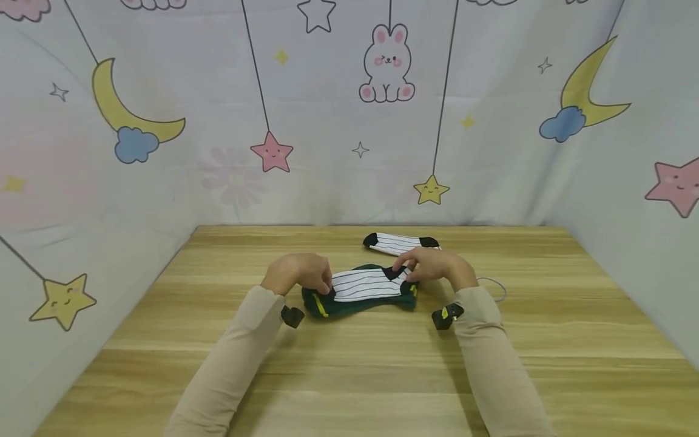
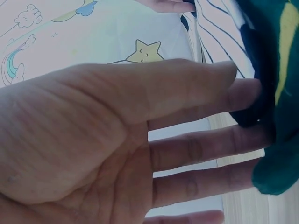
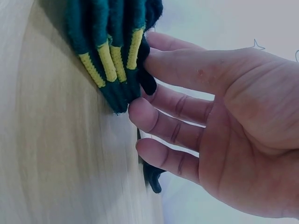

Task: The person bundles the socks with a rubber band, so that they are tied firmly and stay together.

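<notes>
A white sock (image 1: 367,285) with thin dark stripes and black ends lies across dark green socks (image 1: 349,308) with yellow bands. At the sock's left black end, my left hand (image 1: 303,271) touches the cloth with nearly straight fingers. My right hand (image 1: 434,265) touches the other end near the black heel and toe, thumb and forefinger apart. In the left wrist view, the left fingertips (image 2: 247,93) reach the black cloth and the green edge. The right wrist view shows green layers (image 3: 107,65) beside the right thumb, its tip against black cloth.
Another striped sock (image 1: 398,243) with black ends lies behind, partly covered by my right hand. A thin pale loop (image 1: 494,290) is on the wooden table (image 1: 360,376) to the right. Printed curtains (image 1: 327,91) hang along the table's back and sides.
</notes>
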A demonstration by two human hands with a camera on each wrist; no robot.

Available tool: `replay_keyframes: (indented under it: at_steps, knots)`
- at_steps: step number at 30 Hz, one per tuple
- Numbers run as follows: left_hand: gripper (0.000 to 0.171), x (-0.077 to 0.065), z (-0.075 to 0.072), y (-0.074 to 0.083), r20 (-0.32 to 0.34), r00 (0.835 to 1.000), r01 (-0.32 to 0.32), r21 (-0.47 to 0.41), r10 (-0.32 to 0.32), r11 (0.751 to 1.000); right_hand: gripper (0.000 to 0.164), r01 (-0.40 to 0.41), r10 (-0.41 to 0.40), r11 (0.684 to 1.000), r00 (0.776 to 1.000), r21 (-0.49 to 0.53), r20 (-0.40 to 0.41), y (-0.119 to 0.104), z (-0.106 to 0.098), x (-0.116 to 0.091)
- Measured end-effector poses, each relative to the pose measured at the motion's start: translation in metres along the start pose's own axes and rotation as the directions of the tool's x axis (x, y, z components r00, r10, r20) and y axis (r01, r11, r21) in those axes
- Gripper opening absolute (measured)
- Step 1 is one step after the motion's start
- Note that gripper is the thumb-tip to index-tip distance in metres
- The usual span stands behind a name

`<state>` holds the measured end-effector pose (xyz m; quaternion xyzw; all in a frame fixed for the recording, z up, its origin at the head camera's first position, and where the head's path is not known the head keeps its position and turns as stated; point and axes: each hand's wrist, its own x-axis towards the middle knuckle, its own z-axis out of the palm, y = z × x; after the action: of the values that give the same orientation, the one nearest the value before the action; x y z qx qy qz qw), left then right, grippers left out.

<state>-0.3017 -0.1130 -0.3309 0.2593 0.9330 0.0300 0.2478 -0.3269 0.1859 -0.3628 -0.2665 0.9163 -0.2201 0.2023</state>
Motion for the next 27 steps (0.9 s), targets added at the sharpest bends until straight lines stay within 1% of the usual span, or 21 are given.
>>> replay_keyframes:
  at_steps: [4, 9, 14, 18, 22, 27]
  knots:
    - [0.019, -0.001, 0.0, 0.0, 0.007, 1.0, -0.005, 0.014, 0.005, 1.0, 0.034, -0.007, 0.007, 1.0, 1.0, 0.015, 0.008, 0.001, 0.0, 0.0]
    - [0.019, 0.0, -0.002, 0.0, 0.002, 1.0, -0.024, 0.061, 0.024, 0.998, 0.034, -0.01, 0.01, 1.0, 1.0, 0.022, -0.015, 0.002, -0.001, 0.001]
    - [0.018, 0.0, -0.003, -0.001, -0.002, 0.999, -0.035, 0.07, 0.035, 0.997, 0.033, -0.011, 0.011, 1.0, 0.999, 0.017, -0.037, 0.002, -0.002, 0.001]
    - [0.014, 0.001, -0.003, -0.001, -0.021, 0.999, -0.048, 0.071, 0.05, 0.996, 0.033, 0.011, -0.012, 1.0, 0.995, -0.004, -0.097, 0.004, -0.003, 0.001]
    - [0.014, 0.004, -0.003, -0.001, -0.032, 0.997, -0.065, 0.069, 0.067, 0.995, 0.032, 0.041, -0.042, 0.999, 0.985, -0.01, -0.17, 0.007, -0.001, 0.002]
    - [0.016, 0.007, -0.001, -0.001, -0.062, 0.992, -0.107, 0.066, 0.111, 0.992, 0.032, 0.009, -0.01, 1.0, 0.97, -0.003, -0.245, 0.014, 0.002, 0.003]
